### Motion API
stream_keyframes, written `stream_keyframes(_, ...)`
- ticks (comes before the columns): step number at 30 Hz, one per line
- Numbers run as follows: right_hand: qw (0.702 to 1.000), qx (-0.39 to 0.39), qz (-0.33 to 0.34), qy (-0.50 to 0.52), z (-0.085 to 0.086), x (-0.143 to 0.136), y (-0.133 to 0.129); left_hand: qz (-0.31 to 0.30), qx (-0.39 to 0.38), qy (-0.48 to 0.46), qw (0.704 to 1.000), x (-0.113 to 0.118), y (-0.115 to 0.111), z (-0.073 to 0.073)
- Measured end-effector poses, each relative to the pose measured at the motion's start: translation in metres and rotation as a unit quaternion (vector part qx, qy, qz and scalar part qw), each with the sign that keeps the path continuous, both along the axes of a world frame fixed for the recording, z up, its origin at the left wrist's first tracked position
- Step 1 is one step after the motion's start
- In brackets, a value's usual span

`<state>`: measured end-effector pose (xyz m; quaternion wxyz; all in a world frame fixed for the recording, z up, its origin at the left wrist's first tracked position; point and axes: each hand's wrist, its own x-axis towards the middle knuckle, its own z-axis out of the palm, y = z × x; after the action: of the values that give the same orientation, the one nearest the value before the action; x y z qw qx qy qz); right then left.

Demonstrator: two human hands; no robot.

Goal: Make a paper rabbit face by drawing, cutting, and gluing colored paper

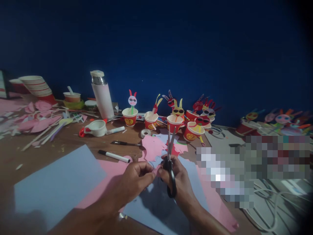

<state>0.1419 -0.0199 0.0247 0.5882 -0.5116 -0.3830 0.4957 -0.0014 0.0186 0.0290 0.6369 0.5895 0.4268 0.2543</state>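
My left hand [137, 181] pinches a small pink paper piece [156, 170] between thumb and fingers. Close against it, my right hand [177, 178] is closed around the black handles of a pair of scissors [170, 163], whose blades point up and away, slightly apart. The right thumb also touches the pink piece. Beneath both hands lie a light blue sheet [156, 212] and a pink sheet [217, 205]. Just beyond them are pink paper offcuts [153, 147] with cut edges. A white marker [114, 156] with a black cap and a black pen [124, 143] rest to the left.
Red paper cups [174, 125] holding paper bunny figures stand along the blue wall. Further left are a white thermos [102, 98], a small white cup [97, 129], a tape roll [146, 133], pink scraps [39, 120] and stacked cups [36, 86]. Cables [271, 209] lie at the right.
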Motion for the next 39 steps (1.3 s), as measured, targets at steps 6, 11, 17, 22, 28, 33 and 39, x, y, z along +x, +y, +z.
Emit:
stream_keyframes(6, 1.000, -0.003, -0.004, -0.011, -0.001, -0.001, -0.001, 0.002, -0.017, 0.007, 1.000, 0.000, 0.003, -0.001)
stream_keyframes(11, 1.000, -0.019, -0.013, -0.022, 0.001, -0.003, -0.001, 0.011, 0.009, 0.030, 0.999, 0.001, 0.003, -0.003)
stream_keyframes(17, 0.995, -0.056, 0.039, -0.069, 0.002, 0.006, 0.001, 0.051, -0.026, -0.028, 0.998, -0.006, 0.010, 0.011)
stream_keyframes(22, 0.977, -0.063, 0.171, -0.111, 0.000, 0.011, 0.000, 0.085, -0.039, -0.075, 0.993, -0.014, 0.021, 0.017)
stream_keyframes(28, 0.954, -0.049, 0.271, -0.119, 0.002, 0.009, -0.004, 0.102, -0.049, -0.097, 0.989, -0.018, 0.026, 0.019)
stream_keyframes(33, 0.949, -0.059, 0.279, -0.131, 0.002, 0.006, -0.005, 0.121, -0.062, -0.116, 0.984, -0.015, 0.024, 0.022)
stream_keyframes(39, 0.945, -0.057, 0.281, -0.161, 0.003, 0.005, -0.005, 0.128, -0.059, -0.131, 0.981, -0.013, 0.022, 0.016)
